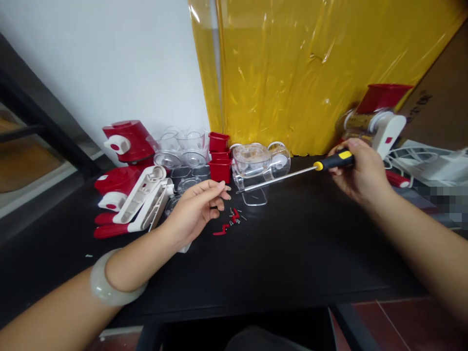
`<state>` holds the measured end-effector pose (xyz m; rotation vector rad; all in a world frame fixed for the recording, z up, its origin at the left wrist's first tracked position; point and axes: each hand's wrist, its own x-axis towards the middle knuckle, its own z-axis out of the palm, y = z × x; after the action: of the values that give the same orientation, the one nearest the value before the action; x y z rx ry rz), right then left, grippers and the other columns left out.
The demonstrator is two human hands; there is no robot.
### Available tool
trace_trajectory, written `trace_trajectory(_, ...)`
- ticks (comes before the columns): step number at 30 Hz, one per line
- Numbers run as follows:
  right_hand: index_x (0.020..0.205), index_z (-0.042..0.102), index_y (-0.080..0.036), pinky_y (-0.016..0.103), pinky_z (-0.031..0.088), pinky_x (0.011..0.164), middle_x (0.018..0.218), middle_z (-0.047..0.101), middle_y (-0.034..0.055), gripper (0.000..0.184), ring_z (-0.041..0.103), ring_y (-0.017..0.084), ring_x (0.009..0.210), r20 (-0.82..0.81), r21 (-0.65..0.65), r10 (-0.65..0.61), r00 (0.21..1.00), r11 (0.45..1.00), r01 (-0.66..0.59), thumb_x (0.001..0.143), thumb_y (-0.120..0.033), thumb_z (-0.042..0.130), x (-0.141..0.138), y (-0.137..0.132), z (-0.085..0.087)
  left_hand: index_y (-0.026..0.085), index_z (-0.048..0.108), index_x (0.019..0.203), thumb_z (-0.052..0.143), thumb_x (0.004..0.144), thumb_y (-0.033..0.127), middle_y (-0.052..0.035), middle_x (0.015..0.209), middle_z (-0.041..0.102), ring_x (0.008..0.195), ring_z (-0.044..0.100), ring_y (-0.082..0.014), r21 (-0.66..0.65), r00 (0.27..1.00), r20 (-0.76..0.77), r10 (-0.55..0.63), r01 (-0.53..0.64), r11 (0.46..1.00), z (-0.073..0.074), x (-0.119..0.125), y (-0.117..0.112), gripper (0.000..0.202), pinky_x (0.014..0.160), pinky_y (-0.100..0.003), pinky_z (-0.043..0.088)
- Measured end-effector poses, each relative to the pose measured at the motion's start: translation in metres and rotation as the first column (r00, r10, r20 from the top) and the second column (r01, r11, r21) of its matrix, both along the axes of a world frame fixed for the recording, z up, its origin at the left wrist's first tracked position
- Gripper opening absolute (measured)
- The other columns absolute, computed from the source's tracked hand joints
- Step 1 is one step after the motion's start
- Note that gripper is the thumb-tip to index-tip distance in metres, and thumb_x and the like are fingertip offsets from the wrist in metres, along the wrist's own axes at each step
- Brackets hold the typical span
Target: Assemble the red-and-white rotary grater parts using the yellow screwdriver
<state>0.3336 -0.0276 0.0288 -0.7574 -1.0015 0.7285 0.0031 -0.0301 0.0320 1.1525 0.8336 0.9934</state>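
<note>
My right hand (360, 170) is closed around the black and yellow handle of a screwdriver (280, 180), whose long metal shaft points left. My left hand (203, 209) is raised over the table with thumb and forefinger pinched together and the other fingers curled. Whatever is in that pinch, if anything, is too small to make out. The screwdriver's tip is just right of the left fingertips. Below them lie small red plastic pieces (221, 231) and several loose screws (231, 223). Behind the shaft stands a clear plastic housing (252, 161) with white round parts.
At left are red bases with white knobs (126, 139) and white crank handles (141, 200) with red grips. Clear parts (192, 146) and stacked red hoppers (220, 170) stand at the back. A red-and-white assembled unit (389, 126) and white cables (417, 158) are at right on the black table (292, 263).
</note>
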Motion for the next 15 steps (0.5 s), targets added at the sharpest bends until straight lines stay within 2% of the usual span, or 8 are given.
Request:
trace_trajectory(3,0.071,0.052,-0.019,0.019,0.041,0.036,0.060,0.057,-0.0008,0.021,0.052,0.010,0.041,0.005,0.053,-0.005,1.000,0.999,0.005,0.078,-0.032,0.067,-0.008,-0.007,0.006,0.014,0.065,0.077,0.077,0.073,0.028,0.0010,0.073,0.060,0.054,0.050,-0.0040,-0.095,0.990,0.142,0.015,-0.002,0.995,0.002,0.001,-0.002,0.019,0.042,-0.013,0.034)
trace_trajectory(7,0.072,0.053,-0.019,0.021,0.042,0.037,0.062,0.058,-0.0001,0.021,0.052,0.011,0.043,0.009,0.053,-0.007,1.000,0.999,0.007,0.077,-0.033,0.067,-0.017,-0.012,0.007,0.013,0.065,0.075,0.077,0.073,0.027,0.0010,0.072,0.059,0.054,0.048,-0.0034,-0.098,0.971,0.239,-0.001,0.025,0.995,0.001,0.000,-0.002,0.019,0.042,-0.014,0.035)
trace_trajectory(15,0.072,0.055,-0.020,0.022,0.049,0.044,0.068,0.060,-0.0003,0.021,0.056,0.012,0.054,-0.031,0.042,-0.036,0.999,0.998,0.037,0.074,-0.034,0.071,-0.021,-0.011,0.003,0.012,0.065,0.077,0.075,0.075,0.027,0.0008,0.069,0.059,0.053,0.047,-0.0038,-0.093,0.969,0.245,-0.006,0.030,0.995,0.000,-0.001,0.000,0.017,0.044,-0.015,0.035)
